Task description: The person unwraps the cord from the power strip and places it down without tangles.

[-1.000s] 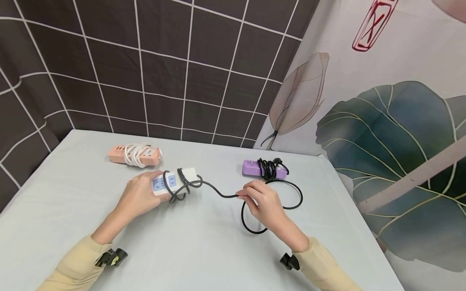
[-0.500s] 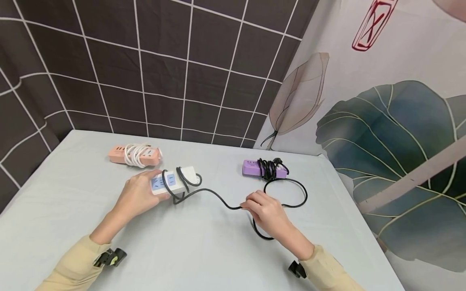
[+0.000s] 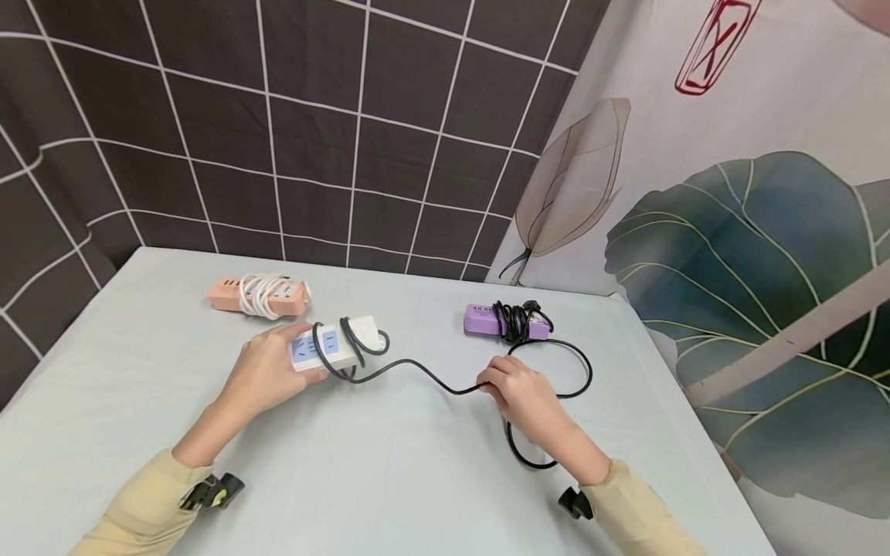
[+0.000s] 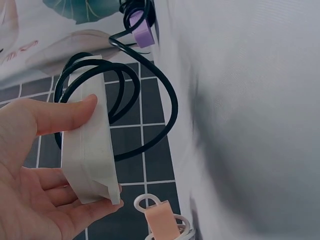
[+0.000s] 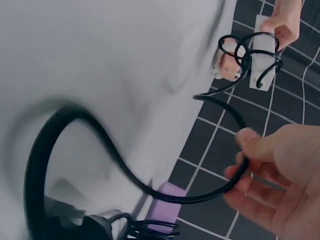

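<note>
My left hand (image 3: 267, 367) grips one end of a white power strip (image 3: 361, 332) with blue socket panels; the left wrist view shows the thumb on one face and fingers (image 4: 95, 212) on the other. Loose turns of black cord (image 4: 167, 90) loop around the strip. From there the cord (image 3: 424, 373) runs right to my right hand (image 3: 524, 398), which pinches it between thumb and fingers. Past that hand the cord makes wide loops, and its far end is hard to make out in the head view.
A pink power strip (image 3: 225, 294) wrapped in white cord lies at the back left. Toward the back right lies a purple power strip (image 3: 480, 320) wound with black cord. The white-covered table (image 3: 389, 479) meets a dark gridded cloth (image 3: 313, 139) behind.
My right hand has moved right and slightly down, drawing the cord along. Fewer cord turns hang across the white power strip. The left hand has stayed nearly in place.
</note>
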`<state>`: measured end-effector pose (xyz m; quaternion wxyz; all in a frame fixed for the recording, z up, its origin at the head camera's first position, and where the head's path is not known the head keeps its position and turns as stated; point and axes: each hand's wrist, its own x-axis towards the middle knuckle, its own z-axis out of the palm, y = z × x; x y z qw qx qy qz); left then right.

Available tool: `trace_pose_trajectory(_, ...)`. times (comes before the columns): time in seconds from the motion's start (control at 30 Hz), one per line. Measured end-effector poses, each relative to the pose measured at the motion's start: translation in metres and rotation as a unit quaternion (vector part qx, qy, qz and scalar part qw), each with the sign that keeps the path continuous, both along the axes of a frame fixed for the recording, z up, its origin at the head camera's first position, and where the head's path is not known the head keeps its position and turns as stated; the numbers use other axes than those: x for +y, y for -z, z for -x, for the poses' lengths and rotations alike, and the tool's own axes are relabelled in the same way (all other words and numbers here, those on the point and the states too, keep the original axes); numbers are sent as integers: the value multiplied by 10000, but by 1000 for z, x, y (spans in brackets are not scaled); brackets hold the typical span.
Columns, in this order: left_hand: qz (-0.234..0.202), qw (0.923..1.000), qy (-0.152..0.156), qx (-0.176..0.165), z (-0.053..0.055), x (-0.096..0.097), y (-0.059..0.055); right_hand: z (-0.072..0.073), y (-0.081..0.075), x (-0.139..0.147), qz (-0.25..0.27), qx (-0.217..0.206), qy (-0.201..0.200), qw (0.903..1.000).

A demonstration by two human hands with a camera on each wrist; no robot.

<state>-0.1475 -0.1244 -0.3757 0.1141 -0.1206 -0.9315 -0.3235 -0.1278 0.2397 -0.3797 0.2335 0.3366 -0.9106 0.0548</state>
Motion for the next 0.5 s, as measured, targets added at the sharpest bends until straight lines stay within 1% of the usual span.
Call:
trace_pose_trajectory(0.07, -7, 10000, 10, -1, 0, 1, -1, 2, 0, 1, -45, -225, 184, 9996)
trace_pose_trajectory(0.17, 1, 10000, 21, -11, -1, 2, -2, 6, 3, 0, -36, -503, 344, 9981)
trace_pose_trajectory(0.27, 19, 10000, 14, -31, -1, 3, -4, 10, 4, -3, 24, -715, 377, 9967)
trace_pose_trajectory(0.37, 39, 10000, 5, -56, -2, 3, -5, 11, 2, -7, -20, -954, 366, 9948)
trace_pose_trajectory(0.5, 61, 10000, 5, -28, -2, 3, -6, 11, -6, -14, -163, -1594, 316, 9866)
